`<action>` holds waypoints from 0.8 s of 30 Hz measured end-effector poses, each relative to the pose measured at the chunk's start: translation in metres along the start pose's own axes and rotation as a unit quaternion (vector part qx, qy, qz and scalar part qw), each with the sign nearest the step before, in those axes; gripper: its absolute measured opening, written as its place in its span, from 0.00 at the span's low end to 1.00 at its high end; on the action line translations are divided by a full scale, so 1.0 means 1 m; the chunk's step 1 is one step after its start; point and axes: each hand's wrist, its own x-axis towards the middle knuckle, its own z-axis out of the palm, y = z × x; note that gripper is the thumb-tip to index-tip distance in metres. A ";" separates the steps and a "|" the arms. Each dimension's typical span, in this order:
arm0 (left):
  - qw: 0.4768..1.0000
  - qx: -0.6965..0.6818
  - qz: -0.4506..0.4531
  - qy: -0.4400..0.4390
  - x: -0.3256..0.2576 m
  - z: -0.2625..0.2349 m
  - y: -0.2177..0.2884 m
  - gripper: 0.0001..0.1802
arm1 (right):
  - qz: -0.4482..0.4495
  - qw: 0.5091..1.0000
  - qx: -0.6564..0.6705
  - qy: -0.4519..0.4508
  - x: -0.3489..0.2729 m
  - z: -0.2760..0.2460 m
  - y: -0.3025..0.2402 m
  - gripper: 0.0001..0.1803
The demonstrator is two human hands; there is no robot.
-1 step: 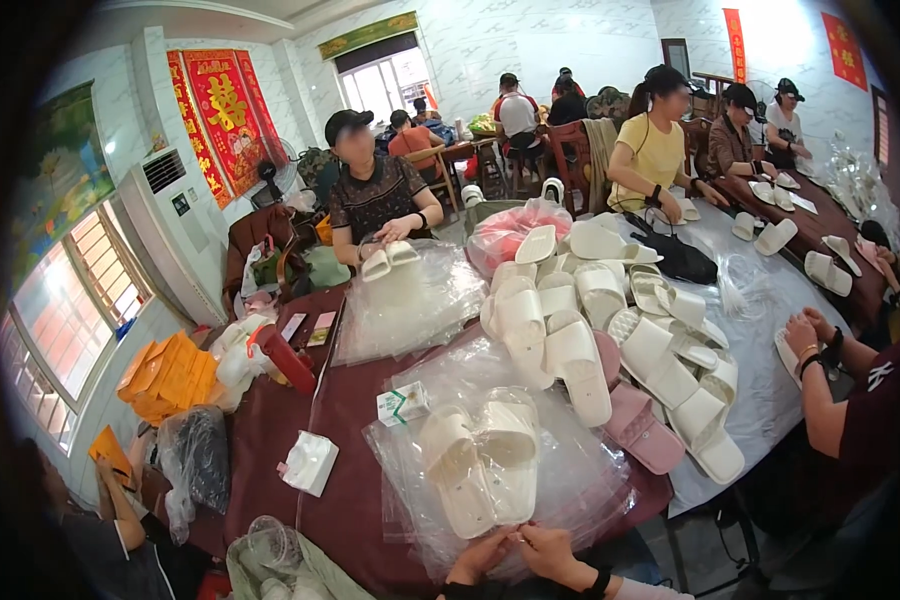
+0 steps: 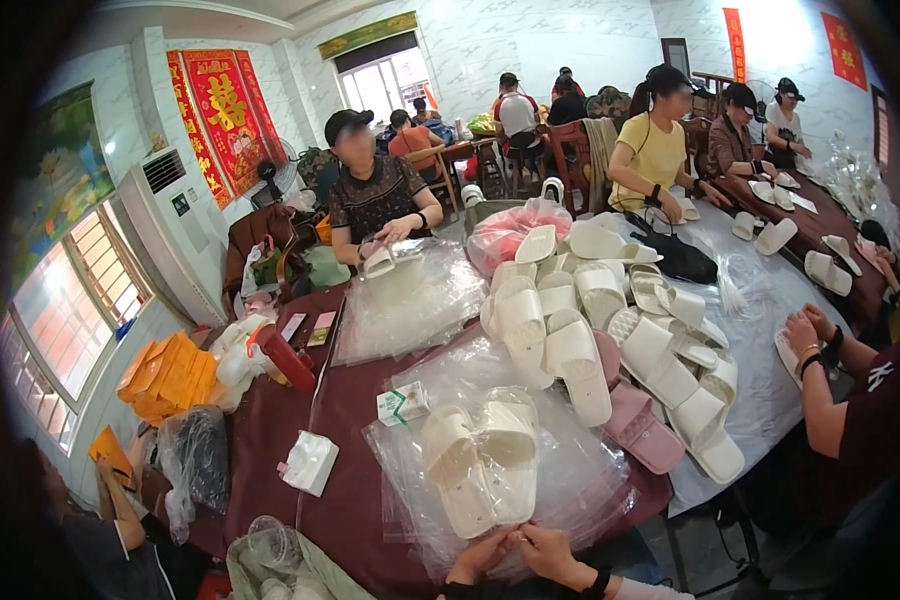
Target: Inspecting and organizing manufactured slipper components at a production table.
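Observation:
A pair of cream slide slippers [image 2: 482, 465] lies side by side in a clear plastic bag, on a spread stack of flat clear bags [image 2: 410, 490] in front of me. Just below the slippers, my left hand [image 2: 486, 552] and my right hand [image 2: 552, 552] come together at the near edge of the bag. Fingers of both hands are closed in a pinch on the clear plastic, and the fingertips almost touch. A dark band circles my right wrist.
A heap of cream slippers [image 2: 660, 355] and a pink slipper [image 2: 642, 425] rises right of the bags. Left stand a white packet [image 2: 310, 462], a red bottle [image 2: 288, 362] and orange packets [image 2: 165, 372]. Across the table [image 2: 355, 440], a co-worker [image 2: 385, 195] handles slippers; others sit around.
The co-worker across the table has shifted a hand over the slippers there, and they sit differently. My hands and the bagged pair look unchanged.

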 end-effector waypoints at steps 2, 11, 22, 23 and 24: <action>1.000 0.008 0.006 0.012 0.003 -0.005 -0.004 0.17 | 0.084 0.992 0.094 -0.018 -0.004 0.006 0.002 0.12; 0.997 0.022 0.024 -0.068 0.005 -0.017 -0.006 0.16 | 0.377 0.757 0.532 -0.048 0.001 0.005 -0.006 0.12; 0.997 -0.016 -0.001 -0.073 0.003 0.005 0.002 0.18 | 0.439 0.480 0.748 -0.130 -0.004 0.004 0.024 0.13; 0.997 -0.001 0.014 -0.079 0.002 0.007 0.003 0.18 | 0.445 0.463 0.756 -0.129 -0.004 0.004 0.024 0.14; 0.996 0.013 0.028 -0.085 0.001 0.010 0.004 0.18 | 0.451 0.446 0.763 -0.127 -0.004 0.004 0.025 0.14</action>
